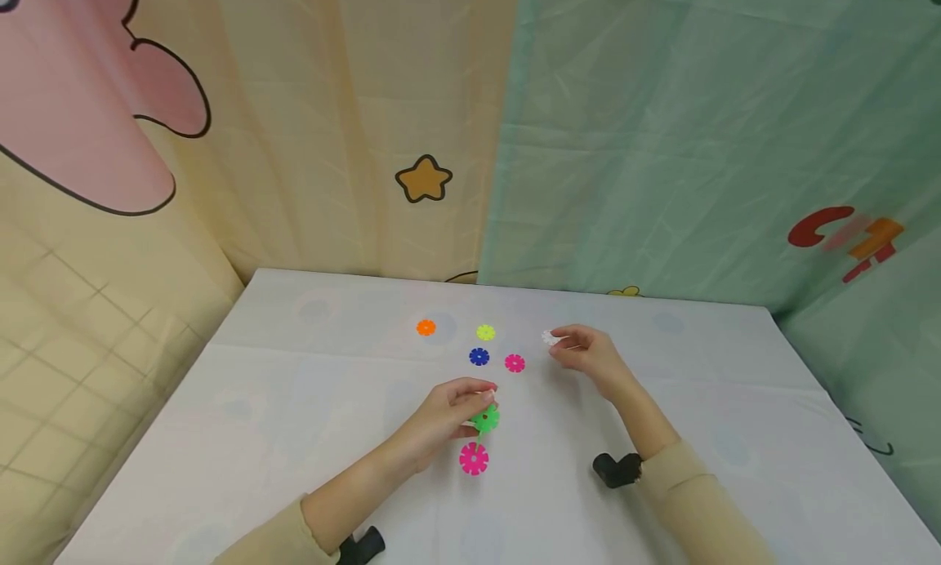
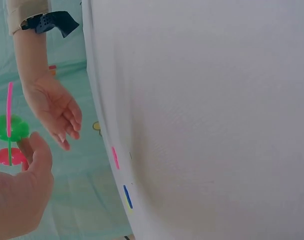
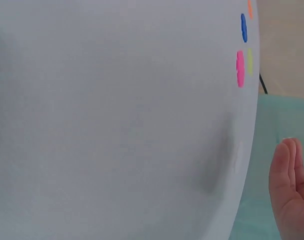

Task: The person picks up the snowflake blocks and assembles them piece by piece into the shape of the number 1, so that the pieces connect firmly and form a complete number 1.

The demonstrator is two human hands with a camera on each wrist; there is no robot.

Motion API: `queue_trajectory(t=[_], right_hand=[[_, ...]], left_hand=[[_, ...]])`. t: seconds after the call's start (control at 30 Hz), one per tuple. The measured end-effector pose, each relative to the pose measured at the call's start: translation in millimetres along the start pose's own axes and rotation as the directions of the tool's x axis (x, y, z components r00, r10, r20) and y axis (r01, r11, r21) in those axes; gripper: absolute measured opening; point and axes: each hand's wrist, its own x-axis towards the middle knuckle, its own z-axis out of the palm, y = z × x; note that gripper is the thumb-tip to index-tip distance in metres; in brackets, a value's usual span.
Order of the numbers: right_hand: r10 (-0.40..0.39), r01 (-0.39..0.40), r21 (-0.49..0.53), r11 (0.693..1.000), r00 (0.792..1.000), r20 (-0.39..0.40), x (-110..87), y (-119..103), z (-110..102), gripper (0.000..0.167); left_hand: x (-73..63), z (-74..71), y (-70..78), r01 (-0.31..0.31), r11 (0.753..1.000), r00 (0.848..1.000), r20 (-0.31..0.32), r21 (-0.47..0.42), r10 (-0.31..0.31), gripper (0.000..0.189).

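My left hand (image 1: 444, 418) pinches a joined set of notched plastic discs. In it a green disc (image 1: 487, 419) faces up, a pink disc (image 1: 474, 459) hangs at the near end, and another bit of pink shows by the fingertips. The left wrist view shows the green disc (image 2: 9, 128) slotted between pink pieces, with a thin green edge below it. My right hand (image 1: 591, 357) is raised over the table's far side, fingers fairly straight. A white disc (image 1: 547, 337) shows beside its fingertips, partly hidden; no disc is plainly gripped in the right hand (image 3: 294, 185).
On the white-covered table (image 1: 294, 418) lie an orange disc (image 1: 425, 327), a yellow disc (image 1: 486, 332), a blue disc (image 1: 479, 357) and a loose pink disc (image 1: 515, 363). Printed curtains (image 1: 662, 140) hang behind the table's far edge.
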Motion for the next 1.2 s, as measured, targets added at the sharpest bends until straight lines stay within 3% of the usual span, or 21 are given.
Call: queue_trajectory(t=[0.2, 0.33, 0.77, 1.2], right_hand=[[0.117, -0.122, -0.053, 0.991, 0.99, -0.082, 17.6, 6, -6, 0.042], [0.152, -0.165, -0.094, 0.982, 0.98, -0.126, 30.4, 12, -6, 0.039], [0.144, -0.189, -0.195, 0.962, 0.964, -0.225, 51.8, 15, 3, 0.036], [0.129, -0.2, -0.317, 0.927, 0.964, -0.231, 59.8, 26, 6, 0.03]], left_hand=[[1.6, -0.3, -0.1, -0.003, 1.0, 1.0, -0.003, 0.006, 0.003, 0.044], [2.8, -0.9, -0.1, 0.002, 1.0, 1.0, -0.006, -0.001, -0.002, 0.044], [7.0, -3.8, 1.3, 0.006, 1.0, 1.0, -0.02, 0.01, -0.006, 0.044], [9.2, -3.3, 0.3, 0.015, 1.0, 1.0, -0.019, -0.004, -0.015, 0.044]])
